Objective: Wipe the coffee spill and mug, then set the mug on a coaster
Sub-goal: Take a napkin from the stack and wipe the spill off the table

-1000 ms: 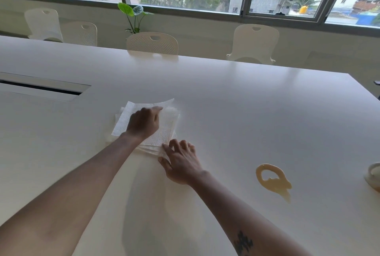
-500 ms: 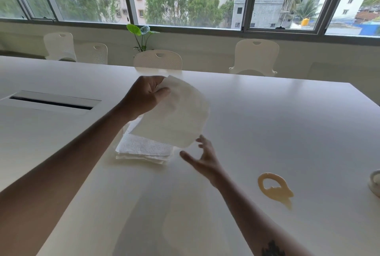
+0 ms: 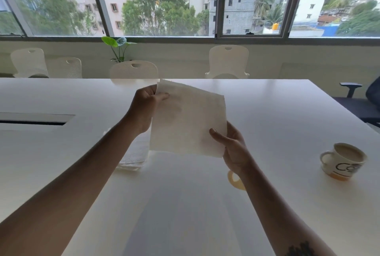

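Note:
Both hands hold one white paper towel point(image 3: 188, 120) up in the air above the white table point(image 3: 267, 115). My left hand point(image 3: 145, 107) pinches its top left corner. My right hand point(image 3: 232, 148) grips its lower right corner. A ring-shaped tan coffee spill point(image 3: 233, 181) lies on the table below my right wrist, partly hidden by that arm. At the right stands a white mug point(image 3: 343, 160) with dark lettering, coffee inside and coffee pooled around its base. The stack of paper towels point(image 3: 133, 156) rests on the table under my left forearm. No coaster is in view.
A recessed cable slot point(image 3: 35, 121) sits in the table at the left. White chairs point(image 3: 227, 61) line the far edge below the windows, with a green plant point(image 3: 118, 47) behind one. A dark office chair point(image 3: 362, 101) stands at the right edge.
My left hand lifted one towel off the stack and raised it. My right hand left the stack and took the towel's lower corner. The view tilted up, bringing the mug into sight.

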Available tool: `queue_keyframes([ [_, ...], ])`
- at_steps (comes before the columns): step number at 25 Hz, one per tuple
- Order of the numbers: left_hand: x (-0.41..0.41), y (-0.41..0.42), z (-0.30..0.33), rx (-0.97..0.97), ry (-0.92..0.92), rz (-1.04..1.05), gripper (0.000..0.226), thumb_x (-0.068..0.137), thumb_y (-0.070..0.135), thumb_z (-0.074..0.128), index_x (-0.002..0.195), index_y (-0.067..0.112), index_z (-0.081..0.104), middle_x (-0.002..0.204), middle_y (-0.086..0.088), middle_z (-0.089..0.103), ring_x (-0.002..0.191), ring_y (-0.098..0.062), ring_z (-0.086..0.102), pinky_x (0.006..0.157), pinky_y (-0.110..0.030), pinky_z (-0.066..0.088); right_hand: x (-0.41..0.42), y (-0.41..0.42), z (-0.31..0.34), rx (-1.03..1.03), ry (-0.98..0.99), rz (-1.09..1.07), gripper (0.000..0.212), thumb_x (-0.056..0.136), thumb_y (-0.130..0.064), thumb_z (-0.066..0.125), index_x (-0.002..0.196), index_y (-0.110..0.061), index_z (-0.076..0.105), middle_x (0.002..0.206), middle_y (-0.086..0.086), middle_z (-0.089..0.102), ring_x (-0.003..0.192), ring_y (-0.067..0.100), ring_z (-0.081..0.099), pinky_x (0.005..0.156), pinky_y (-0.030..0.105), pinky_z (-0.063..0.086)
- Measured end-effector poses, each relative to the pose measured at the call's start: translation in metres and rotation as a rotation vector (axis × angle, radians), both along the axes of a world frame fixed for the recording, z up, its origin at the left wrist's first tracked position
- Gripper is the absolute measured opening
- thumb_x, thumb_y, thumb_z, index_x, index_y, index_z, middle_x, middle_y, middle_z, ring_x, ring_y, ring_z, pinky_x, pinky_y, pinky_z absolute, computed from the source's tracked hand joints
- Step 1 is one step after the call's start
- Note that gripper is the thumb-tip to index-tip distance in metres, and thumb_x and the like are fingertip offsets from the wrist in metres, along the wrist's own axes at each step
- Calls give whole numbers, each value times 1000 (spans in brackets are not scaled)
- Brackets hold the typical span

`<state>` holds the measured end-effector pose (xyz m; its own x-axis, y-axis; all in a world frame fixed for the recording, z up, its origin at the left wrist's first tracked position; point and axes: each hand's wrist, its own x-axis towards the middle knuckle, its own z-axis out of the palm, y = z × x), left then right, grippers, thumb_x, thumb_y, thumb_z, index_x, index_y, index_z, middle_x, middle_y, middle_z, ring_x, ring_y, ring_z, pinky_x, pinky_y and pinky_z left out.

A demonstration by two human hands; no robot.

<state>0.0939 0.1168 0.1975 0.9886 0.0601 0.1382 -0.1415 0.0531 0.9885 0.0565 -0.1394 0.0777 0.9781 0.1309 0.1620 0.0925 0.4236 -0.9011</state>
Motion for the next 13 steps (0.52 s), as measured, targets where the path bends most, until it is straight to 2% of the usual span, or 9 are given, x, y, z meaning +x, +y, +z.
queue_keyframes([
  [2, 10, -21, -19, -35, 96, -24, 14, 100, 10, 68, 100, 11, 82, 99, -13, 83, 84, -28, 79, 78, -42, 66, -3, -25, 1, -60, 36, -80, 43, 96, 0, 71, 138, -11, 67, 124, 17, 75, 103, 32, 74, 83, 49, 63],
  [5, 13, -54, -53, 75, 274, -154, 16, 102, 29, 71, 108, 15, 77, 92, -3, 82, 76, -21, 77, 61, -31, 63, -5, -69, -2, -114, 142, -185, 41, 96, 4, 69, 135, -10, 65, 114, 15, 76, 93, 30, 73, 78, 47, 61],
  [7, 10, -76, -76, 140, 329, -215, 19, 99, 23, 75, 117, 15, 76, 92, 0, 84, 73, -17, 79, 58, -29, 63, -3, -97, -8, -201, 228, -241, 36, 97, 5, 67, 130, -10, 66, 113, 17, 74, 91, 29, 73, 77, 46, 62],
  [9, 5, -96, -97, 151, 354, -243, 27, 97, 10, 75, 124, 13, 74, 103, -2, 84, 78, -17, 80, 60, -30, 64, 0, -117, -18, -302, 321, -292, 35, 96, 5, 68, 128, -8, 65, 115, 20, 73, 93, 30, 71, 83, 47, 60],
  [13, -13, -132, -135, 194, 426, -303, 33, 94, -6, 71, 125, 5, 72, 114, -12, 79, 86, -24, 77, 64, -32, 65, -7, -143, -50, -458, 494, -324, 38, 91, 6, 74, 127, -1, 66, 120, 24, 73, 106, 41, 73, 92, 56, 60],
])
